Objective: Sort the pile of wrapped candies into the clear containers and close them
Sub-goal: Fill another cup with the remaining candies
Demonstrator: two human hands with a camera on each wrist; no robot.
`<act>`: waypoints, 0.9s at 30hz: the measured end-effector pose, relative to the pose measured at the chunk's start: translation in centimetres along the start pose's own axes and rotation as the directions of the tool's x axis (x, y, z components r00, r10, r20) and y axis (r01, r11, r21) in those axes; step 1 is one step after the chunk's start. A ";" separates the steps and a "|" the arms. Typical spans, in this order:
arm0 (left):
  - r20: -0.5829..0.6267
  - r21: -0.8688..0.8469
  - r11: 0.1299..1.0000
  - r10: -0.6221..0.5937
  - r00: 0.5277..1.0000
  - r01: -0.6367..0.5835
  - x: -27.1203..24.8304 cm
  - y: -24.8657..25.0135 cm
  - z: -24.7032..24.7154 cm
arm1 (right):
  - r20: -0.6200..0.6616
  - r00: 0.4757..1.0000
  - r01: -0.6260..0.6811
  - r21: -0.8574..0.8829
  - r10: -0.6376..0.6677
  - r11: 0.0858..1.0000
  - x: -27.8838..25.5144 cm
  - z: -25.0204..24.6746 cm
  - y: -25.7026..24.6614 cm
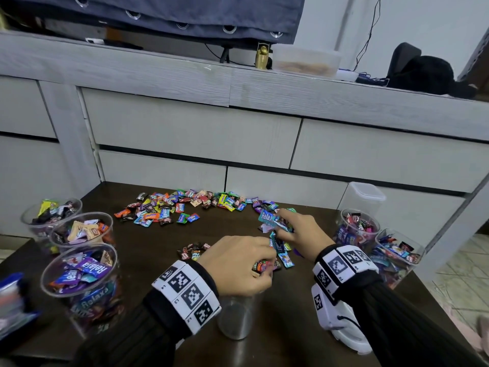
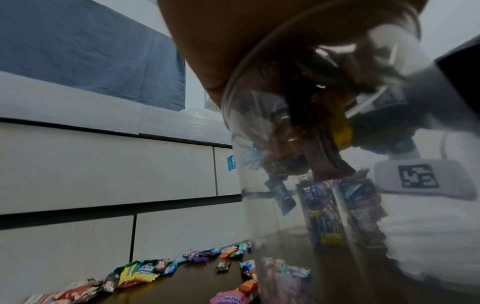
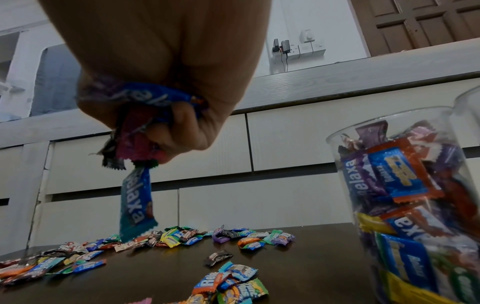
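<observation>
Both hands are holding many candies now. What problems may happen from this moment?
1. The right hand grips a bunch of wrappers, and a teal Relaxa candy hangs from it, so it may slip out.
2. The left hand holds candies right above the near clear cup; it could tip the cup.
3. Mixed colours in one fist may land in the wrong container.

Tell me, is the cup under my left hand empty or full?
Nearly empty: the cup shows bare clear wall and bottom, while the left hand above it grips candies.

table (image 1: 148, 250) dark brown | drawers (image 1: 195, 133) pale grey | wristbands (image 1: 186, 295) black-white squares | curtain (image 1: 164, 11) seemingly slate-blue
</observation>
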State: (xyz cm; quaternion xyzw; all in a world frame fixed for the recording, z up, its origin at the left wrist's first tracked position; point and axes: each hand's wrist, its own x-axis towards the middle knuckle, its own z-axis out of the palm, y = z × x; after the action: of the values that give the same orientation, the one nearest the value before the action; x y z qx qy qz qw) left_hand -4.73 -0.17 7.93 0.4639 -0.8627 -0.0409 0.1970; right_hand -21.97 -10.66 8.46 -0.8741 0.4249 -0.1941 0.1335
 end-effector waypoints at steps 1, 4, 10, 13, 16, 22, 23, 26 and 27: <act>-0.001 0.005 1.000 0.009 1.000 -0.009 -0.1 0.0 0.0 | 0.003 1.000 0.000 0.000 0.000 1.000 0.0 0.0 0.0; -0.010 -0.010 1.000 0.012 1.000 -0.012 -0.3 -0.1 0.1 | 0.012 1.000 -0.003 0.003 0.003 1.000 -0.1 0.1 0.1; -0.056 -0.079 0.997 -0.002 0.998 -0.003 -0.4 0.0 0.0 | 0.001 1.000 -0.006 0.013 0.006 1.000 -0.1 0.0 0.2; -0.095 -0.087 0.996 -0.007 0.995 -0.001 -0.5 -0.1 0.2 | -0.016 1.000 -0.004 0.010 0.004 1.000 0.1 -0.3 0.2; -0.197 -0.119 0.993 -0.018 0.980 -0.006 -0.8 -0.1 0.5 | -0.033 0.999 -0.001 0.004 0.001 1.000 0.2 -1.0 -0.2; -0.556 -0.417 0.909 -0.254 0.792 -0.001 -1.8 -1.1 2.0 | -0.134 0.987 0.100 0.087 -0.087 0.991 -0.2 -3.3 -2.8; -0.545 -0.493 0.870 -0.311 0.778 0.002 -2.1 -1.2 2.5 | -0.138 0.985 0.122 0.106 -0.107 0.987 -0.4 -3.5 -3.5; -0.467 -0.670 0.743 -0.406 0.785 -0.014 -2.8 -1.4 3.7 | -0.100 0.979 0.192 0.169 -0.177 0.967 -1.6 -3.3 -5.4; -0.446 -0.712 0.701 -0.421 0.790 -0.029 -2.9 -1.4 3.8 | -0.075 0.978 0.208 0.187 -0.197 0.960 -2.0 -3.0 -5.9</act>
State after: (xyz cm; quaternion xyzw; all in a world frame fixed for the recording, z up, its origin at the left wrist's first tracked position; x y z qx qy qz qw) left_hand -3.63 0.97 3.19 0.4406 -0.6239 -0.2357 0.6009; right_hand -20.35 -5.72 13.08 -0.8900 0.3159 -0.2714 0.1855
